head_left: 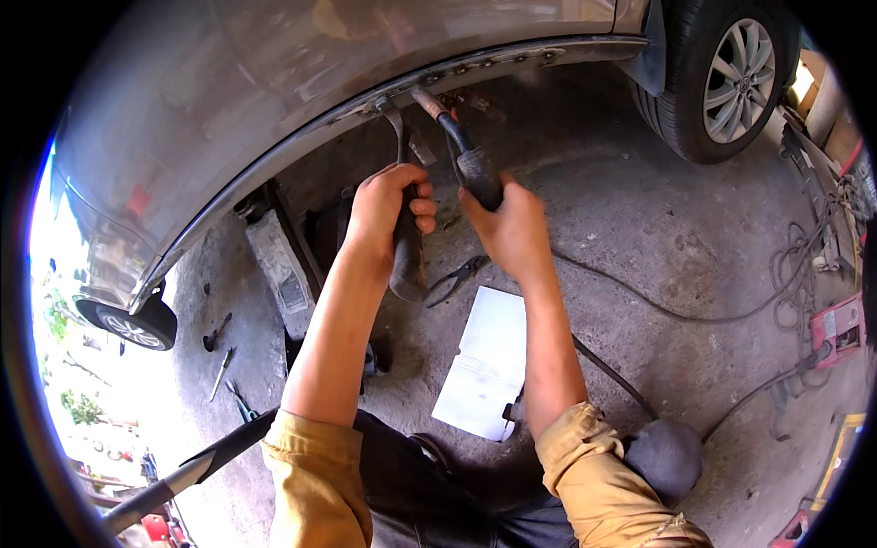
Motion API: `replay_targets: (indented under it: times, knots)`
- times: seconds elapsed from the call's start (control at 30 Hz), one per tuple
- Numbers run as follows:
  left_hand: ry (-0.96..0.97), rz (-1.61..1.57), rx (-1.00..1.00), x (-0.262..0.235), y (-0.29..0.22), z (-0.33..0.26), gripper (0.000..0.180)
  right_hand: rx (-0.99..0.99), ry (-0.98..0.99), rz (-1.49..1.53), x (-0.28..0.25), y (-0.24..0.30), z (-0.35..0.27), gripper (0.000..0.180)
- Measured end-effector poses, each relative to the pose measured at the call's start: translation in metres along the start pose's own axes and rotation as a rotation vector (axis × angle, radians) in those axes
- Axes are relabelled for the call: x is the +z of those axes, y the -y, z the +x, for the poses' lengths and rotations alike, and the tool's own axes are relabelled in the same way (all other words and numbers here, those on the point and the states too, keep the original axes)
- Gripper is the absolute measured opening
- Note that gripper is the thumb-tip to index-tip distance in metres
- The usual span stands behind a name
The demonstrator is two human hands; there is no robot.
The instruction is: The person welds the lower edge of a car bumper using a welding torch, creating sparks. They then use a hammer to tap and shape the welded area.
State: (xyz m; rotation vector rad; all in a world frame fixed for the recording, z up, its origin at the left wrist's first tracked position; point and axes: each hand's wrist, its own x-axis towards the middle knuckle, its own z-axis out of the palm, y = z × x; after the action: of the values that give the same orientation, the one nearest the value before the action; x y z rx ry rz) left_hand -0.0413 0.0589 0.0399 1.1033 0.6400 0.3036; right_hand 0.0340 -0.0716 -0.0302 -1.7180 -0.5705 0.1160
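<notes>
My left hand is wrapped round the dark grip of a hammer. The hammer's head meets the lower edge of the car's sill. In my right hand is a welding torch, gripped by its black handle. Its copper-coloured nozzle points up at the sill, just right of the hammer head; whether it touches cannot be made out. A row of small dark spots runs along the sill flange to the right. Above is the brown-grey car body.
On the concrete lie pliers, a white sheet and a few hand tools. A floor jack stands left, its long handle reaching lower left. Cables cross the right side near a red machine. A car wheel is upper right.
</notes>
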Motion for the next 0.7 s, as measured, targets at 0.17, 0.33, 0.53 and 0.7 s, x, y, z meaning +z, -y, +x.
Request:
replay_targets:
  times: [0.17, 0.33, 0.53, 0.7]
  knots:
    - [-0.032, -0.036, -0.051, -0.004, 0.005, -0.001, 0.007, -0.06, -0.012, -0.017, 0.012, -0.011, 0.002, 0.033]
    - [-0.021, -0.016, -0.043, -0.02, 0.002, 0.008, 0.006, -0.072, -0.011, -0.036, 0.018, -0.01, 0.0, 0.033]
    - [-0.002, 0.066, 0.029, -0.016, 0.005, 0.015, 0.005, -0.046, -0.011, -0.092, 0.02, -0.008, 0.005, 0.034]
    - [-0.008, 0.074, 0.031, -0.018, 0.004, 0.015, 0.005, -0.056, -0.009, -0.154, 0.03, -0.007, 0.008, 0.033]
